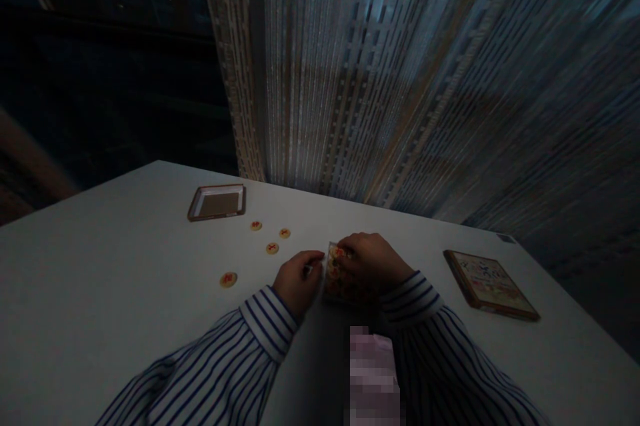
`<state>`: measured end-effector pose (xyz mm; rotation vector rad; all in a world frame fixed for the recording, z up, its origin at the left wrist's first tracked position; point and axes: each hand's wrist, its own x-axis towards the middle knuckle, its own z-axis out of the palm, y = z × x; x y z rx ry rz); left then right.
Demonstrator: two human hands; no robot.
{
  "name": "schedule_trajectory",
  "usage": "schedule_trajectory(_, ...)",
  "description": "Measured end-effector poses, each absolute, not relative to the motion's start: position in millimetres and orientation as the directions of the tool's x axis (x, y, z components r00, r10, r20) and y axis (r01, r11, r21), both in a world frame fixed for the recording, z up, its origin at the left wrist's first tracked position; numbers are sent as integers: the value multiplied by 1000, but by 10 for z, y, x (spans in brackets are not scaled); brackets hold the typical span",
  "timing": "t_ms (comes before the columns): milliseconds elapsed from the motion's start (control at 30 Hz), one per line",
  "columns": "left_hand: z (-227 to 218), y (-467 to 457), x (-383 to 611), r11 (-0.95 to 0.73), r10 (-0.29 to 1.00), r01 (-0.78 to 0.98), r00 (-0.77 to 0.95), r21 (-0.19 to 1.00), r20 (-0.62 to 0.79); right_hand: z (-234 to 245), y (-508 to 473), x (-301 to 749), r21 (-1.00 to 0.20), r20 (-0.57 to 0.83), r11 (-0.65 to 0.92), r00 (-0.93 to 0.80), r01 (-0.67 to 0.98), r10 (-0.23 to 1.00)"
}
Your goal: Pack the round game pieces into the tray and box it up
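Observation:
A small clear-walled box (329,273) full of round, light-coloured Chinese chess pieces (341,273) stands on the white table between my hands. My left hand (299,283) is at the box's left side, thumb and index finger curled with their tips against its edge. Over the right part of the box lies my right hand (375,259); its bent fingers reach down among the pieces, and whatever they grip is hidden. Left of the box, loose chess pieces with red characters lie apart: one piece (229,279) nearest me, another piece (272,248) among a few farther off.
An open, shallow box part (217,203) with a brown rim rests at the back left of the white table (150,266). To the right lies a flat printed lid (493,285). A small dark item (506,238) sits near the back right edge. Striped curtains (340,79) hang behind.

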<state>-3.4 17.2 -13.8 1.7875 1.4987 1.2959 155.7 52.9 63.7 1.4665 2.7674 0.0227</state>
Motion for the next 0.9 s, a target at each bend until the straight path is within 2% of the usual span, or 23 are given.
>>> schedule_trajectory(233,-120,168,-49,-279,937,532,-32,799,349,609,533,1544,24,-45,575,-574,818,818)
schedule_trajectory(900,-159,177,-51,-260,948,513,-24,818,316,576,533,1534,23,-113,568,-562,823,819)
